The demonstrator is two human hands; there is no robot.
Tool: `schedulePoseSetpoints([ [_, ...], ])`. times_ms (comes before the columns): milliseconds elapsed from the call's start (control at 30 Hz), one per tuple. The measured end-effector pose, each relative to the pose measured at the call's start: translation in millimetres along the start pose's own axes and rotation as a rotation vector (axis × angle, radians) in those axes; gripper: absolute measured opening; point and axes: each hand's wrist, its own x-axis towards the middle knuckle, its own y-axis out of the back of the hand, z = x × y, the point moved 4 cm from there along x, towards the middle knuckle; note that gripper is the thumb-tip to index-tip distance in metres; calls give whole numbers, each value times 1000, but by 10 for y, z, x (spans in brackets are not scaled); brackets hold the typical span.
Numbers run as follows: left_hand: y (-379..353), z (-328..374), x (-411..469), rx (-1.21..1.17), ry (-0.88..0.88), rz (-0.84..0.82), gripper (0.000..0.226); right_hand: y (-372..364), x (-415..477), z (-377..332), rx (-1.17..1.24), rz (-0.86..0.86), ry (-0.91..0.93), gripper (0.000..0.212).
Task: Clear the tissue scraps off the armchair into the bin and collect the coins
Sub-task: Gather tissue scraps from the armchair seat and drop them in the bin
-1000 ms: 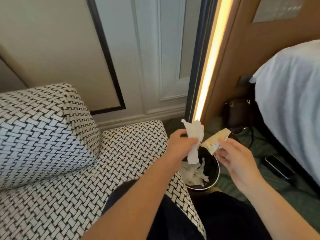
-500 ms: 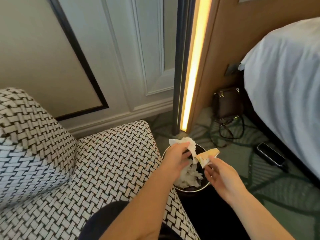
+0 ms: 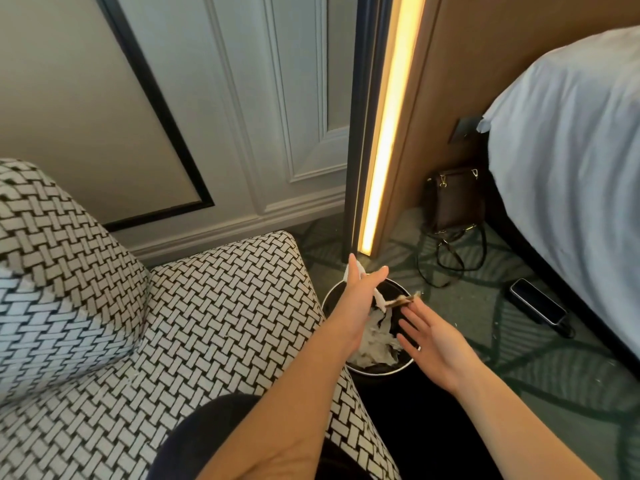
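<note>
head view: left hand (image 3: 363, 296) and right hand (image 3: 433, 337), fingers spread straight, over round black bin (image 3: 381, 369) beside edge of woven black-and-white armchair (image 3: 225, 306).

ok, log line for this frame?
step: scrap disposal | left hand: open over bin | right hand: open | white tissue scrap, tan scrap: by fingers, above bin

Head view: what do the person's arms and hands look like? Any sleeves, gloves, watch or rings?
The left hand and right hand are bare, without gloves. The left forearm and right forearm are uncovered to the frame's edge: no sleeve, watch or bracelet shows. No ring is plainly visible. The only clothing seen is a dark garment over the lap.
</note>
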Motion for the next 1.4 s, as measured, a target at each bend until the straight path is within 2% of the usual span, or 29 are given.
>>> schedulePoseSetpoints([
  [67, 28, 7, 21, -11, -1, 14, 74, -41, -31, -10, -63, -56, 1, 59],
  [233, 60, 11, -38, 20, 8, 30, 65, -48, -100, -38, -113, -77, 7, 59],
  [433, 148, 81, -308, 220, 5, 74, 50, -125, -347, -235, -159, -82, 90, 52],
  [700, 450, 596, -1301, 456, -217, 3, 33, -652, -1070, -506, -337, -205, 301, 36],
  [833, 1091, 645, -2000, 415, -339, 159, 21, -1035, -1484, -459, -409, -302, 396, 28],
  [1000, 1880, 439, -2832, 355, -394, 384, 22, -1613, -1977, -181, -453, -447, 453, 26],
  [1133, 2415, 119, -3383, 298, -401, 563, 21, -2117, -2301, 277, -568, -522, 440, 22],
  [1400, 3180, -754, -4130, 136, -362, 922, 18, -2642, -2551, 1379, -812, -746, 395, 15],
])
